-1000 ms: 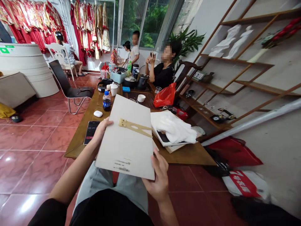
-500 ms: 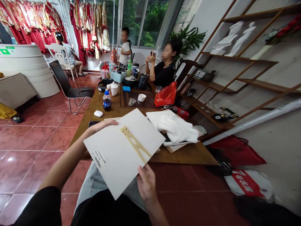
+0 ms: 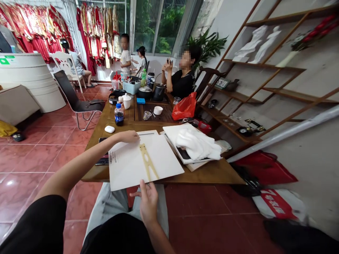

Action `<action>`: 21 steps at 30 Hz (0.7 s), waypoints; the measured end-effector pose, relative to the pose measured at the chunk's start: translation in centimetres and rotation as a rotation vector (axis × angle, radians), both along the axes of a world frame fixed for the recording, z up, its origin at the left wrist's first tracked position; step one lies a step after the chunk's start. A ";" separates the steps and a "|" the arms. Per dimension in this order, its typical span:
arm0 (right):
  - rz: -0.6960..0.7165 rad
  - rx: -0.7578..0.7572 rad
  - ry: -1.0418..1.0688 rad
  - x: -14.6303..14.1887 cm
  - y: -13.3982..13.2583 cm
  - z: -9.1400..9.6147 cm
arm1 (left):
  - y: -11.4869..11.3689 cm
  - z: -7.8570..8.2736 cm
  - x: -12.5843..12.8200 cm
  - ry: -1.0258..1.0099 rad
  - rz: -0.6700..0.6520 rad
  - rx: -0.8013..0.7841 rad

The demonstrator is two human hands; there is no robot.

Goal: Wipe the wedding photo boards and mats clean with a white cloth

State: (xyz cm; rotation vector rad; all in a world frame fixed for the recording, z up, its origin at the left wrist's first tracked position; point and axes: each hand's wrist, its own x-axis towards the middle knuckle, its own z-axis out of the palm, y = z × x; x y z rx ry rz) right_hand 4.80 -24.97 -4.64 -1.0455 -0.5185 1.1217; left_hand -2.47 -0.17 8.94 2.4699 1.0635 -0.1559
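A thin white board [image 3: 164,155] lies low over the table's near edge, tilted slightly towards me. On its face is a pale yellow, Y-shaped flat piece [image 3: 145,158] with small holes at its top, and small print with a barcode runs along the left side. My left hand [image 3: 130,137] is closed at the board's far edge, its fingertips partly hidden. At the near edge, my right hand [image 3: 148,199] has its thumb against the board, with other fingers underneath and partly spread.
On the wooden table [image 3: 219,173], a white cloth [image 3: 197,143] lies on stacked boards to the right. Behind stand a cola bottle [image 3: 119,114], a white earphone case [image 3: 109,129], a small bowl [image 3: 158,110] and a red bag [image 3: 184,107]. A person [image 3: 182,77] sits across holding a phone.
The board has turned and been lowered to a flatter position near the tabletop. My right hand has moved left and down with its near edge. In the background, a second standing figure has come into view.
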 end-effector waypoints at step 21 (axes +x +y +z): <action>0.160 -0.120 -0.249 3.4 1.5 2.8 | 2.0 -2.7 1.9 -0.020 0.085 0.041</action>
